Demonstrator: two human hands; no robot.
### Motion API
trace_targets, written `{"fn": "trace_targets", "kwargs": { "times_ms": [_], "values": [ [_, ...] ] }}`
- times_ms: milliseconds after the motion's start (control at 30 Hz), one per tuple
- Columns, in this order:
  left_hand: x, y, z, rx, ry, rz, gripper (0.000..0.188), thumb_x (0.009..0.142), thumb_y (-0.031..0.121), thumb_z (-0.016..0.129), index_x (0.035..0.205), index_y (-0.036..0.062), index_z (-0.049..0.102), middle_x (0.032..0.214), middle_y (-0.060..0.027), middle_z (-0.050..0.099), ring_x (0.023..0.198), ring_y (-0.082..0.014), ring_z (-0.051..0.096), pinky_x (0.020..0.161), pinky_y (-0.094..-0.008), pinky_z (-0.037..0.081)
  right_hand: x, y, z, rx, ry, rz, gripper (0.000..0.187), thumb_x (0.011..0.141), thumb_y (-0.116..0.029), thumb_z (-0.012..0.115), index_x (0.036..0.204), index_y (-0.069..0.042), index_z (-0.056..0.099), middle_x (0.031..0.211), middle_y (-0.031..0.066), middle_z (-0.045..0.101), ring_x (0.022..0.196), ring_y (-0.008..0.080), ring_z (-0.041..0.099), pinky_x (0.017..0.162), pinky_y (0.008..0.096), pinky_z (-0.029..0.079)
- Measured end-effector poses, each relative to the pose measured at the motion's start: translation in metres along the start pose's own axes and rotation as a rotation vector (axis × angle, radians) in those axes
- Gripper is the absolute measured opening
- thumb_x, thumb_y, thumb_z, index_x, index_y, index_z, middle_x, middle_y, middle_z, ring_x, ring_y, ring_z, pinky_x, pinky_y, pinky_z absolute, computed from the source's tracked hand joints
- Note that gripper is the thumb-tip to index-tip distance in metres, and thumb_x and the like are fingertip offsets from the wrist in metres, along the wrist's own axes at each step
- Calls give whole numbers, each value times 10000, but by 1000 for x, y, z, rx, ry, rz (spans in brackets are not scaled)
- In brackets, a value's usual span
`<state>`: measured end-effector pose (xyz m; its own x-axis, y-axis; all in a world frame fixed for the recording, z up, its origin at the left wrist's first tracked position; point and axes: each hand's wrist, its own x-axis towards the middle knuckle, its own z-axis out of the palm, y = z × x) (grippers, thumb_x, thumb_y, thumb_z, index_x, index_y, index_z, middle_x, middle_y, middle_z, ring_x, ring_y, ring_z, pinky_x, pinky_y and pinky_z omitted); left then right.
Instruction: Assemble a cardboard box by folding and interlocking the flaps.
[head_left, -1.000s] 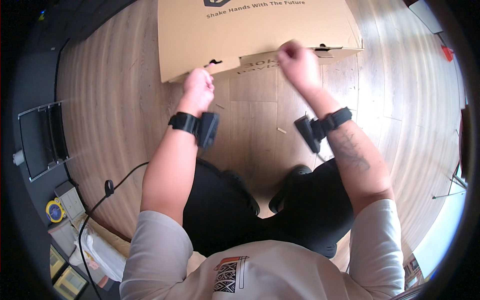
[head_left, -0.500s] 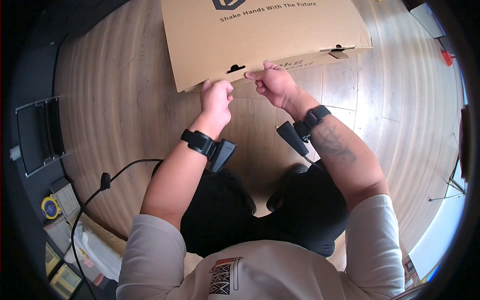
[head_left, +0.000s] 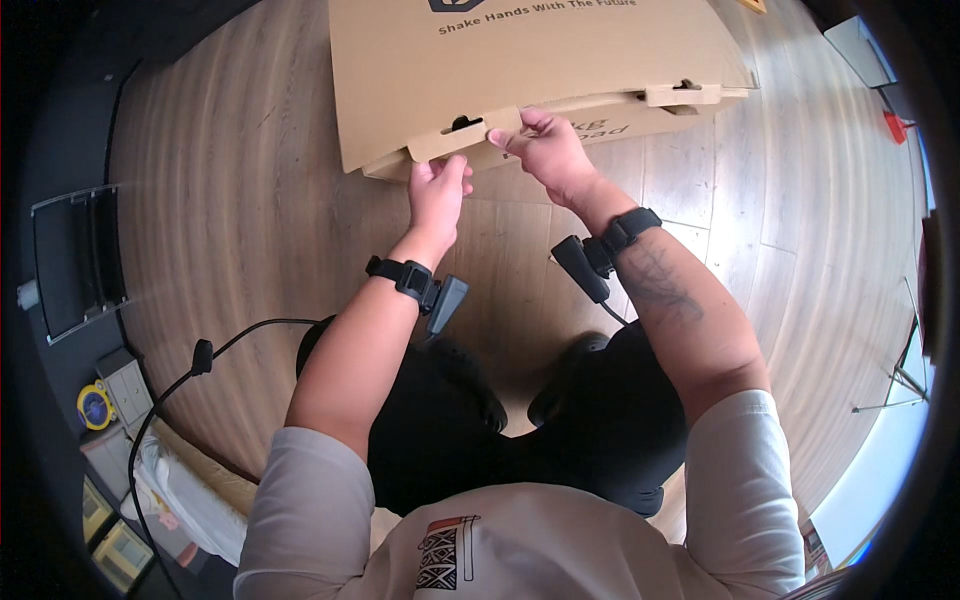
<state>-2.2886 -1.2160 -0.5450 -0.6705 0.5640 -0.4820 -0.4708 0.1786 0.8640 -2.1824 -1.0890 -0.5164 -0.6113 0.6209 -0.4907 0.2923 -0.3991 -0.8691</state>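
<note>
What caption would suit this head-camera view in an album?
Bare left hand and bare right hand at a brown cardboard tab on a large brown cardboard box's near edge.

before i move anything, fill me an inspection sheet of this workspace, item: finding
Surface: wood-look floor, plank seams showing
Things: cardboard box, front tab sticking out
Clutter: orange item at the top edge, kind unclear
Left hand: fingertips at the tab's lower edge, grip unclear
Right hand: thumb and fingers at the tab's right end
Cables: black cable left of the legs; thinner cable below the right wrist device
Surroundings: grey drawers at left, red item at right
</note>
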Motion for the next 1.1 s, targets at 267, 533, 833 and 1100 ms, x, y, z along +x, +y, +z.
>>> {"fn": "trace_targets", "kwargs": {
  "times_ms": [267,533,833,1100],
  "values": [
    [5,-9,4,237,-11,69,367,857,126,591,1180,21,452,806,-88,607,640,-162,596,651,-305,488,17,5,-4,-251,26,-290,278,845,-247,749,759,-17,618,655,-20,535,604,72,431,540,254,381],
    [19,-1,11,36,121,-80,239,864,245,569,1008,65,507,808,-91,631,696,-186,606,694,-315,477,35,19,-9,-529,117,-326,381,833,-335,742,744,10,608,636,83,615,576,151,545,565,303,457],
    [14,32,1,731,190,601,100,773,93,644,786,73,547,801,-50,618,741,-202,579,738,-377,481,30,4,-13,-694,186,-341,474,815,-476,705,742,-12,645,667,109,651,625,242,638,608,331,506],
    [53,101,-18,1225,-308,751,536,677,222,791,1191,207,641,1355,-48,532,1341,-285,393,1123,-529,232,29,-4,-19,-909,224,-265,428,787,-517,689,830,-92,717,716,90,683,706,268,666,655,375,534]
  ]
}}
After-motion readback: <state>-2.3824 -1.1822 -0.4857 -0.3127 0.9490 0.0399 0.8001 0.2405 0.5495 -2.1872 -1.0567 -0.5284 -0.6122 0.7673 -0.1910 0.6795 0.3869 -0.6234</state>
